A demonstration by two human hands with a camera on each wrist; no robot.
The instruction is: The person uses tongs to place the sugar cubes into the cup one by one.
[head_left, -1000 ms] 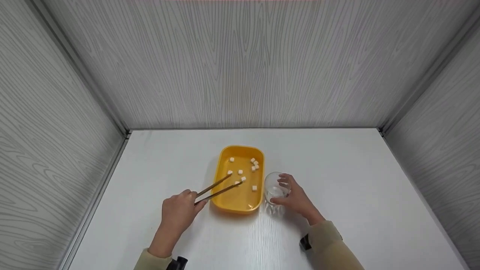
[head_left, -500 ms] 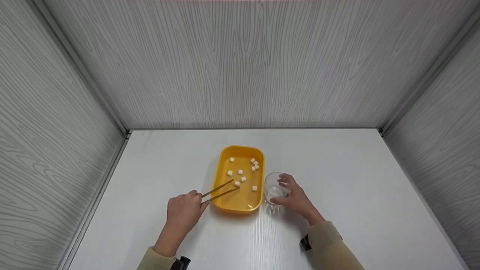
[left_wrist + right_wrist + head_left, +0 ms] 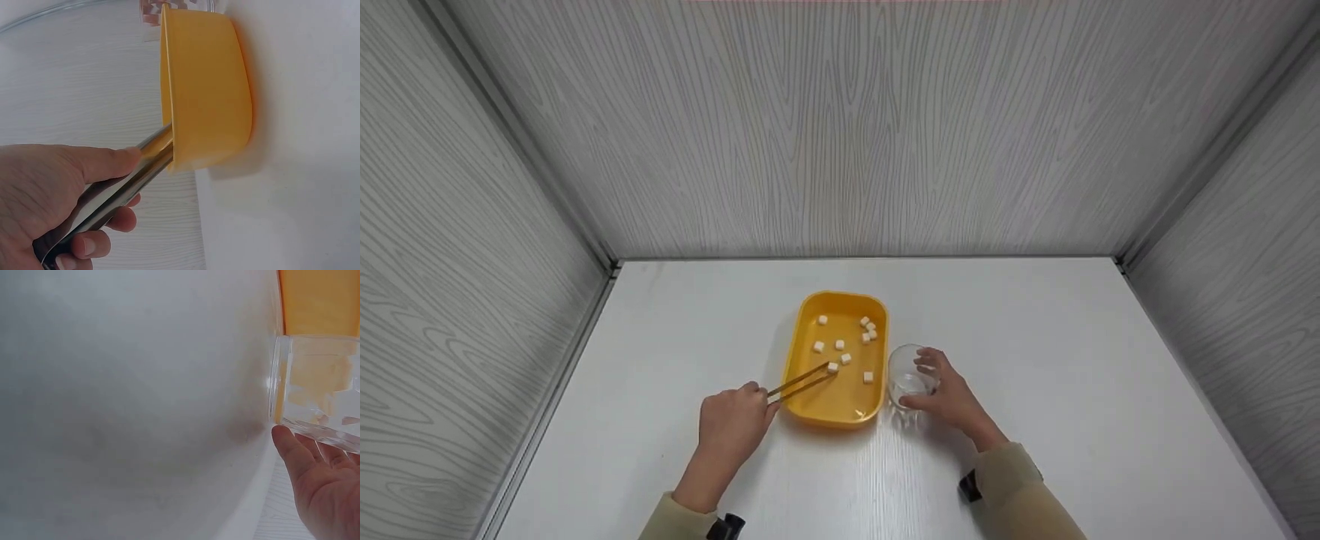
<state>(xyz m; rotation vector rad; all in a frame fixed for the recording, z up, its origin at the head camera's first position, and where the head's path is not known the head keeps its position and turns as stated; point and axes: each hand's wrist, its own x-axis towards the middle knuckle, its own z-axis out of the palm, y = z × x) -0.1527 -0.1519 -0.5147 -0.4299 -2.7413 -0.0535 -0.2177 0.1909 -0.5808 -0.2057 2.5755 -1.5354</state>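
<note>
Metal tongs [image 3: 115,197] are gripped in my left hand [image 3: 733,426], thumb on one arm and fingers curled under the other. Their tips reach over the near left rim of the yellow tray [image 3: 840,409], one on either side of a small white cube [image 3: 833,367]. Several more white cubes lie scattered on the tray floor. In the left wrist view the tray wall [image 3: 211,90] hides the tips. My right hand [image 3: 952,397] holds a clear glass [image 3: 906,367] from its right side, fingers and thumb curved around it. The glass [image 3: 315,382] stands upright, close beside the tray.
Everything stands on a white table [image 3: 1035,337]. Grey wood-grain panels [image 3: 840,135] enclose it at the back and on both sides. A cluster of cubes [image 3: 870,328] sits near the tray's right wall.
My left hand has drawn the tongs back toward me and rightward, away from the farther cubes. Their tips have narrowed around the near cube. My right hand and the glass keep their place.
</note>
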